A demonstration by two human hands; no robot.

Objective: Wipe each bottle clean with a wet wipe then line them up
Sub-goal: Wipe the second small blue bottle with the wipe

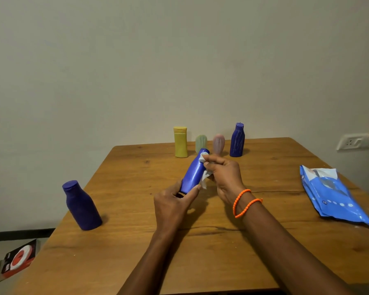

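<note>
- Head view, centre of the frame: the left hand [173, 202] gripped the base of a blue bottle [193, 172], fingers curled round it, holding it tilted above the wooden table [136, 241].
- The right hand [225, 177] pinched a white wet wipe [205, 176] against the bottle's upper side; an orange bracelet [244, 202] circled that wrist.
- Toward the table's far edge stood a yellow bottle [180, 142], a green bottle [201, 142], a pink bottle [218, 143] and a dark blue bottle [237, 139] in a row.
- At left stood another dark blue bottle [81, 206], apart from the rest.
- At right lay a blue wipes pack [332, 194].
- At lower left, a red-and-black packet [16, 259] lay on the floor.
</note>
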